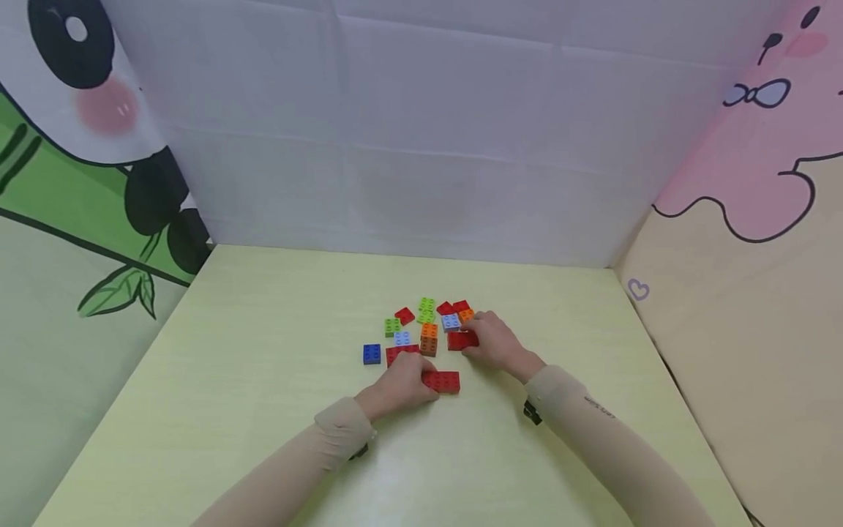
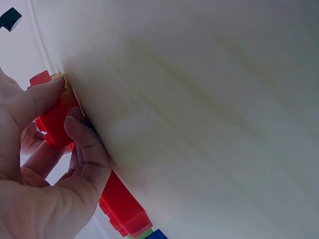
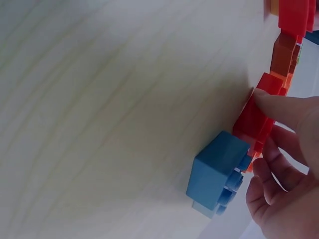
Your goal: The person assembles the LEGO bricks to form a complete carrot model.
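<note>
My left hand (image 1: 400, 382) pinches a long red toy brick (image 1: 445, 382) by its left end, close over the table. In the left wrist view, thumb and fingers lie on opposite sides of that red brick (image 2: 56, 124). Farther back, my right hand (image 1: 498, 344) grips another red brick (image 1: 459, 340), thumb on the near side. The right wrist view shows this red brick (image 3: 255, 115) with a blue brick (image 3: 219, 172) just beside it; the right hand hides that blue one from the head view. A third red brick (image 1: 399, 353) lies behind the left hand, partly covered by it.
Between the hands stand orange bricks (image 1: 429, 338). Around them lie a dark blue brick (image 1: 372, 354), light blue bricks (image 1: 451, 323), green bricks (image 1: 392, 327) and small red pieces (image 1: 405, 315). The pale table (image 1: 276, 322) meets a white back wall (image 1: 421, 190) and printed side panels.
</note>
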{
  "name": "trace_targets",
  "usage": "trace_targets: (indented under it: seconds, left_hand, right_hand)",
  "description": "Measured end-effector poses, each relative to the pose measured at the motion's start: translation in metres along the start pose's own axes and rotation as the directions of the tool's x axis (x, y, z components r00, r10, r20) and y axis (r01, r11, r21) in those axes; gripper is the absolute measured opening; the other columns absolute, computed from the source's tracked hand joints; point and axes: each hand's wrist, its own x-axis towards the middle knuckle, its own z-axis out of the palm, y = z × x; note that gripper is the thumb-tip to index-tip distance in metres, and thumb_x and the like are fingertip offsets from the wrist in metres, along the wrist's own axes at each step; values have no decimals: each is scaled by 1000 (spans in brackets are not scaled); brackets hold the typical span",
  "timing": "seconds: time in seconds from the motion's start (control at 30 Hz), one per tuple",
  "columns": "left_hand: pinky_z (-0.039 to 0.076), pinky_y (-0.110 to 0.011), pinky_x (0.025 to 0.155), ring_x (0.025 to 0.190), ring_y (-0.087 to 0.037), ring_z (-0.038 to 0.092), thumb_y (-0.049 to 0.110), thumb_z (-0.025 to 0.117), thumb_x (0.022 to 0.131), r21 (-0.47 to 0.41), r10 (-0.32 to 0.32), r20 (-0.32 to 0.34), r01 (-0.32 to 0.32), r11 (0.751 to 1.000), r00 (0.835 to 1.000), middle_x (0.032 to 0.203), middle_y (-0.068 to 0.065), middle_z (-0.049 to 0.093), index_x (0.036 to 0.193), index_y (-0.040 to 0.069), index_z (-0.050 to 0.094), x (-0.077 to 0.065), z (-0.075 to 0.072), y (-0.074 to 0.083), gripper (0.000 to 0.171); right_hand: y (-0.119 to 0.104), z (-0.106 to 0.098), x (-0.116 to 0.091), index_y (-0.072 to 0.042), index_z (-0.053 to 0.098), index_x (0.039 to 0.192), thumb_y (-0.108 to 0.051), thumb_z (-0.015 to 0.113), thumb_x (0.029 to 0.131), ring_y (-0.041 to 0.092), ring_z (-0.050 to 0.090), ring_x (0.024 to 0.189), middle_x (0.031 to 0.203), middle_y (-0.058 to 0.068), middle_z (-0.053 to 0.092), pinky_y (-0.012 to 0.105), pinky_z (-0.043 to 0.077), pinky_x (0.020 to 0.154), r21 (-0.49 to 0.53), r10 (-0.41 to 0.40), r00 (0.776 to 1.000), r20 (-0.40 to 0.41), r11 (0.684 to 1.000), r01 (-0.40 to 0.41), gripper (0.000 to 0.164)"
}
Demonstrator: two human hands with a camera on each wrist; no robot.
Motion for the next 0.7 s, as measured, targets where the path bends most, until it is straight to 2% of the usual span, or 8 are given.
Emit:
trace_targets:
  seconds: [0.43, 0.57, 0.7]
  left_hand:
    - [46, -28, 71, 84, -15, 52, 22, 82, 75, 1, -3, 3, 3, 1000, 1000, 91, 4, 62, 104, 7, 73, 3, 4, 0, 34]
    - [46, -28, 69, 84, -15, 52, 23, 83, 74, 1, 2, 1, -2, 1000, 1000, 90, 5, 62, 104, 7, 73, 4, 4, -1, 35]
    - [46, -28, 69, 84, -15, 52, 22, 83, 74, -9, -1, -1, 1, 1000, 1000, 88, 6, 62, 103, 8, 74, 5, 3, -3, 34]
  right_hand:
    - [1, 3, -3, -11, 69, 111, -26, 81, 78, 17, 49, 92, 98, -1, 61, 30, 45, 78, 36, 3, 999, 35, 999, -5, 38]
    - [-1, -2, -6, -12, 68, 111, -25, 80, 79, 16, 50, 91, 97, -2, 61, 30, 46, 78, 85, 6, 999, 43, 996, -9, 37]
    - [-4, -8, -9, -11, 68, 112, -23, 80, 79, 16, 51, 91, 99, -2, 62, 31, 46, 79, 101, -22, 999, 26, 995, 20, 37]
